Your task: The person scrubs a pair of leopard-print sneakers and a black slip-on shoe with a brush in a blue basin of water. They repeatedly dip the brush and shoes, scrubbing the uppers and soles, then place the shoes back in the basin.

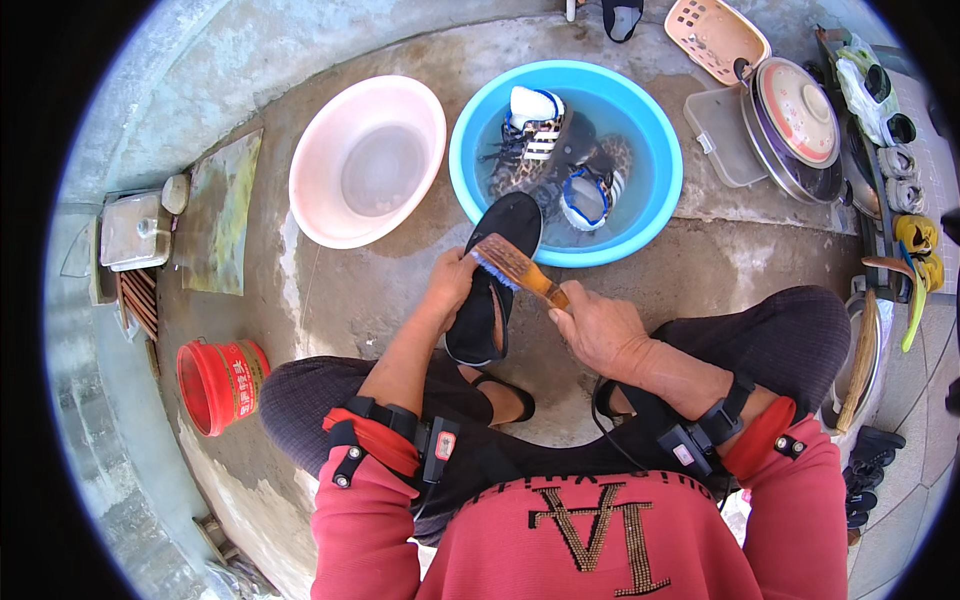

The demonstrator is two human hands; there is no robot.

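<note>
My left hand (450, 289) grips a black slip-on shoe (474, 324) by its side, sole end towards me, near the blue plastic basin (566, 257). My right hand (606, 330) holds the handle of a wooden scrubbing brush (517, 266), its blue-white bristles against the shoe's upper by the opening. In the basin's cloudy water lie a leopard-print sneaker with white stripes (541, 142) and its mate (592, 196), both partly under water. A pale pink basin (303, 161) stands left of the blue one, with a little water visible at its bottom.
A red bucket (217, 386) stands at the left. At the upper right are a peach plastic basket (709, 37), a clear plastic lid (724, 142) and a pot with a floral lid (796, 112). Shoes line a rack (874, 225) at the right, beside a straw broom (857, 367).
</note>
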